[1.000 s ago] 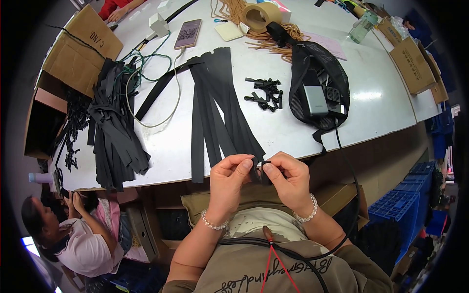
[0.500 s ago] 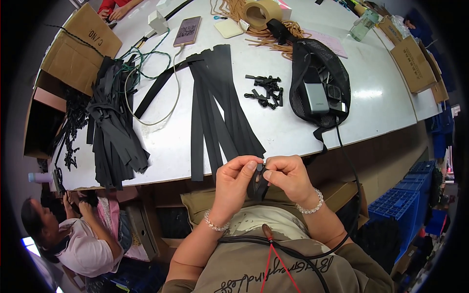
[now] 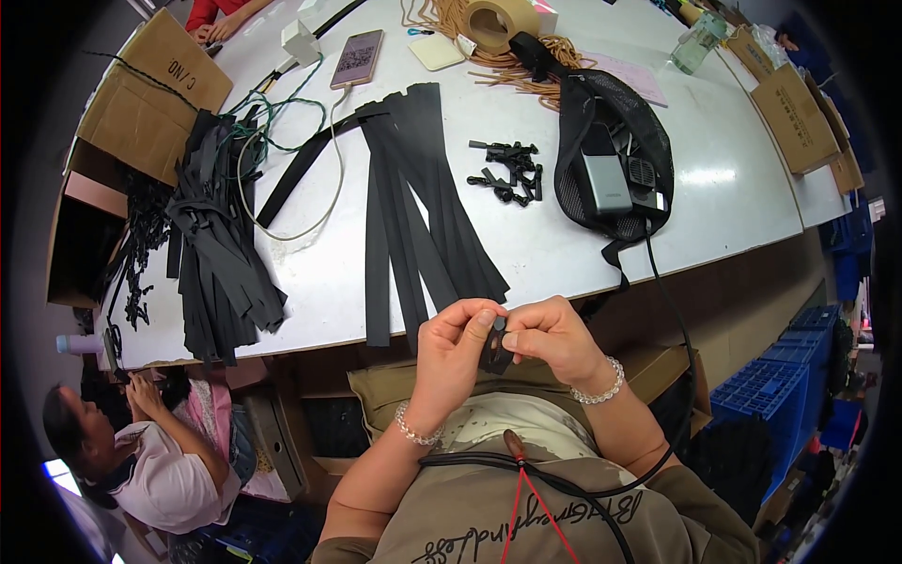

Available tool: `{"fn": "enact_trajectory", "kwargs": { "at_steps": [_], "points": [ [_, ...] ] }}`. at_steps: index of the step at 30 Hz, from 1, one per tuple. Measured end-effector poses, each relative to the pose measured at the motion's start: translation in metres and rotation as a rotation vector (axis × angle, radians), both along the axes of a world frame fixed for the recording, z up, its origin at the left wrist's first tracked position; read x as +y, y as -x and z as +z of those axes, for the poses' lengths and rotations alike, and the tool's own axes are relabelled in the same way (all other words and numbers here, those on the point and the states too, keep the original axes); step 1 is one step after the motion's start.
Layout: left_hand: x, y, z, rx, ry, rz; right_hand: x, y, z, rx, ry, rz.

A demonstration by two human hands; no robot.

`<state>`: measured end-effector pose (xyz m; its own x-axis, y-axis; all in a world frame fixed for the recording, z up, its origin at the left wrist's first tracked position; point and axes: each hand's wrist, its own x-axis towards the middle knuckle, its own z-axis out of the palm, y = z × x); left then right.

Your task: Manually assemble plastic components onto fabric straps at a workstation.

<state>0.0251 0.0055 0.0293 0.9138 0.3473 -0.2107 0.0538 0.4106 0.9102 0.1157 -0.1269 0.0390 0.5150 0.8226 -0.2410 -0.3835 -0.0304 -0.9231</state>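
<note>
In front of my body, just past the table's near edge, my left hand [image 3: 451, 343] and my right hand [image 3: 552, 342] meet fingertip to fingertip. Both are closed in a pinch on a short black strap [image 3: 495, 359]. A small dark grey piece [image 3: 499, 323] shows at its upper end, by my left thumb; its exact kind is too small to tell. The fingers cover most of the strap. Beyond my hands, long flat black strips [image 3: 381, 254] fan across the white table [image 3: 315, 291]. Farther up lies a small heap of black plastic fittings [image 3: 512, 172].
Another bundle of black strips [image 3: 221, 254] hangs over the left edge beside a cardboard box [image 3: 155, 94]. A phone [image 3: 358, 58] trails a white cable. At the right rests a black mesh bag [image 3: 615, 150] holding a power bank [image 3: 607, 184]. One person [image 3: 155, 461] sits at left.
My right hand has shifted slightly down and left, and less of the strap shows below the fingers. The seated person's hands at left have come together.
</note>
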Motion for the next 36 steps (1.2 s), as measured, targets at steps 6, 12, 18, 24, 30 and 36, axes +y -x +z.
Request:
{"fn": "enact_trajectory", "kwargs": {
  "at_steps": [6,12,18,24,30,36],
  "points": [
    [0.002,0.001,-0.003,0.014,-0.018,-0.036,0.0,0.001,-0.003,0.052,-0.02,-0.011],
    [0.003,0.002,0.002,0.025,-0.129,-0.059,-0.002,0.001,-0.001,0.077,-0.014,-0.001],
    [0.006,0.003,0.002,0.023,-0.264,-0.058,0.001,0.005,-0.002,0.084,0.0,-0.047],
    [0.009,0.007,0.0,0.052,-0.257,-0.061,0.004,0.015,-0.011,-0.146,-0.061,-0.142],
    [0.002,0.01,0.003,-0.035,-0.177,0.04,0.004,0.021,-0.011,-0.091,-0.065,-0.276],
    [0.005,0.015,0.009,-0.133,-0.038,0.013,-0.003,0.017,0.005,-0.24,-0.018,-0.212]
  ]
}}
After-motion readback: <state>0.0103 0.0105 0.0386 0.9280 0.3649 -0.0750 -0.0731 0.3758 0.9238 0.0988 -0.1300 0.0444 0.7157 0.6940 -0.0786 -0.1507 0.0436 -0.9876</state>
